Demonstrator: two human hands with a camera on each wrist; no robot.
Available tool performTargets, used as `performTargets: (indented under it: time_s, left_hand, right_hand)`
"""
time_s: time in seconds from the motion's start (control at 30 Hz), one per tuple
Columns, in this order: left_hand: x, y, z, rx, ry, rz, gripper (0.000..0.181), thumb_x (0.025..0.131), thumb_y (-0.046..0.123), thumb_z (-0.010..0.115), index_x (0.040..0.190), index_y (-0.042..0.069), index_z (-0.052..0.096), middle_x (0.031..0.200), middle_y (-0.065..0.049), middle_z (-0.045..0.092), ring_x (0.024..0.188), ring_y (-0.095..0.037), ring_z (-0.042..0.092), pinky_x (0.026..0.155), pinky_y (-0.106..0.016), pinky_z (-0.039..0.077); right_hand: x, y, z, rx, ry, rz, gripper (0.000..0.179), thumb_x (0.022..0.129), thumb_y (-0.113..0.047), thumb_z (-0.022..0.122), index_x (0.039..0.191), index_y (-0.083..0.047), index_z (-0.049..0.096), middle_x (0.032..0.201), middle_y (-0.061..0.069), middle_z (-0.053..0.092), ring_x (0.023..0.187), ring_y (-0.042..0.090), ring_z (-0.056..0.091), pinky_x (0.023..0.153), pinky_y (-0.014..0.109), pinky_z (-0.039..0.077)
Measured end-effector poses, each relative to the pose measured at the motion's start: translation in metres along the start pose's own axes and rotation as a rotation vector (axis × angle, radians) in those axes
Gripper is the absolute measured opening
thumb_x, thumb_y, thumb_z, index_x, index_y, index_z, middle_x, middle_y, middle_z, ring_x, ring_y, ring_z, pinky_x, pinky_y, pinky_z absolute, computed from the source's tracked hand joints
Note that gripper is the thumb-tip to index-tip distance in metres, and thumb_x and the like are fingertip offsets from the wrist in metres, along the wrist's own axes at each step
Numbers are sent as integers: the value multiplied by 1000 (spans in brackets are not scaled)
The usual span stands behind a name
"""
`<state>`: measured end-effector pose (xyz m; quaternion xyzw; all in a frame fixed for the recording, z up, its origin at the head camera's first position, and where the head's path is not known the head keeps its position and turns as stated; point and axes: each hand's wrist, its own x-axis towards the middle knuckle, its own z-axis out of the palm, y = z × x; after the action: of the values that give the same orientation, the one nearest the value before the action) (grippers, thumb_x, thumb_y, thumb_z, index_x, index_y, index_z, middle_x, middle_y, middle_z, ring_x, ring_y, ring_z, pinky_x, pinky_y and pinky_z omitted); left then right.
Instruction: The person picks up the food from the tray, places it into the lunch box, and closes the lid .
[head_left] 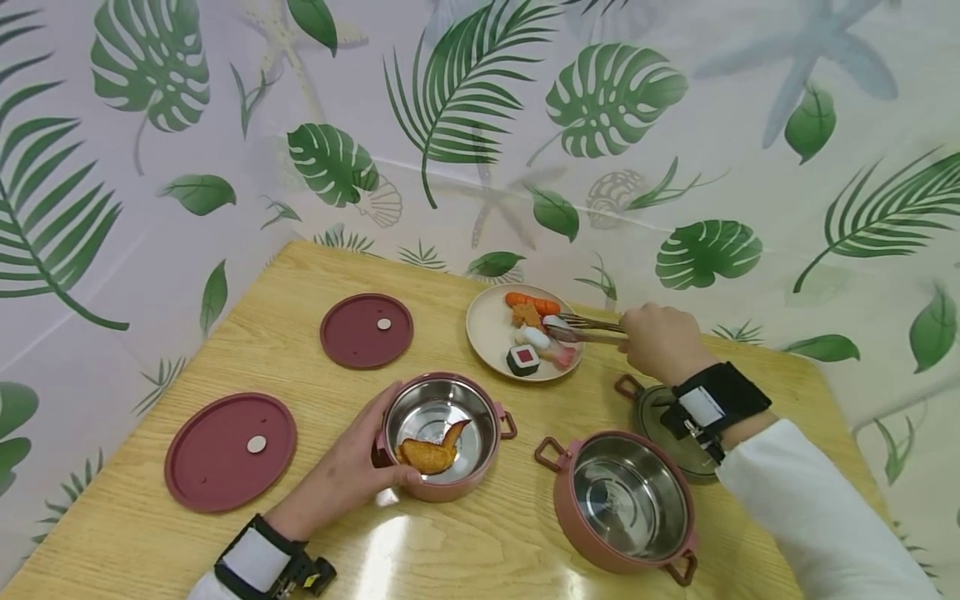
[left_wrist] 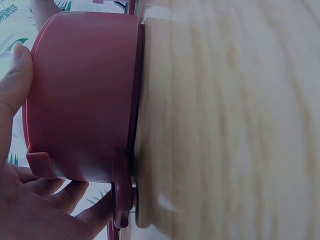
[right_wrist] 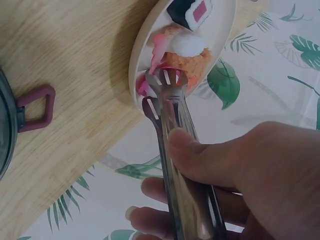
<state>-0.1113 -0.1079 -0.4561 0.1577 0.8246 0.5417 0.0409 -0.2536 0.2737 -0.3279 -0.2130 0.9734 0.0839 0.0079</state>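
Metal tongs point(right_wrist: 187, 200) are pinched between the thumb and fingers of the right hand point(head_left: 660, 337). From my remote post I see their slotted ends among the food on the plate point(head_left: 491, 333); whether they grip a piece there I cannot tell. The left hand point(head_left: 352, 458) has its fingers curled round the small pot point(head_left: 450, 490), thumb at the rim.

What worries me is a slip: the smooth tips could slide off a rounded sushi top if they close off-centre. The pieces lie crowded, so a sideways sweep might push a neighbour over the rim. Pressing hard with the left thumb could also tilt the pot.

On the plate, the shrimp sushi point(head_left: 534, 337) looks glossy white with a pink tail, beside a black-wrapped roll point(head_left: 522, 360), a crumbly orange piece point(head_left: 527, 315) and a carrot point(head_left: 532, 302). A browned chicken wing point(head_left: 427, 456) lies in the small pot. Farther out on the tabletop point(head_left: 465, 550) stands a larger pot point(head_left: 570, 517), and two maroon lids point(head_left: 228, 479) lie to the left.
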Motion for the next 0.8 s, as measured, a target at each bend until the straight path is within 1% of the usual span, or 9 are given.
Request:
performTargets:
  time_s: [0.2, 0.37, 0.47, 0.6, 0.8]
  left_hand:
    - [0, 0, 0, 8, 4, -1, 103, 68, 34, 81, 143, 38, 11, 147, 7, 21, 132, -12, 18, 106, -51, 21]
    - [0, 0, -1, 15, 4, -3, 103, 67, 35, 81, 143, 38, 12, 148, 8, 20, 132, -12, 18, 106, -51, 21]
    - [0, 0, -1, 9, -2, 7, 102, 68, 35, 81, 143, 38, 12, 148, 7, 20, 132, -12, 17, 106, -51, 21]
    - [1, -1, -1, 13, -2, 19, 101, 69, 35, 80, 144, 37, 12, 148, 6, 20, 132, -13, 17, 106, -51, 22]
    - [0, -1, -1, 23, 6, 2, 103, 67, 35, 81, 143, 38, 12, 148, 6, 20, 132, -13, 18, 106, -50, 21]
  right_hand:
    - [-3, 1, -1, -5, 52, -17, 14, 76, -14, 71, 73, -6, 61, 61, 6, 55, 50, 20, 48, 40, 38, 44]
    - [-7, 3, -1, 18, 63, -22, 12, 77, -14, 70, 73, -7, 61, 60, 5, 54, 49, 18, 47, 40, 36, 43]
    - [-7, 5, -4, 10, 82, -9, 11, 78, -16, 69, 77, -5, 64, 60, 6, 56, 48, 18, 46, 37, 35, 41]
    - [-7, 5, -10, 10, 109, -8, 14, 79, -17, 68, 87, -5, 68, 63, 7, 60, 48, 17, 47, 36, 34, 39]
    - [-8, -2, -22, 71, 118, -35, 17, 82, -18, 67, 95, -7, 68, 68, 6, 62, 49, 16, 47, 38, 32, 39]
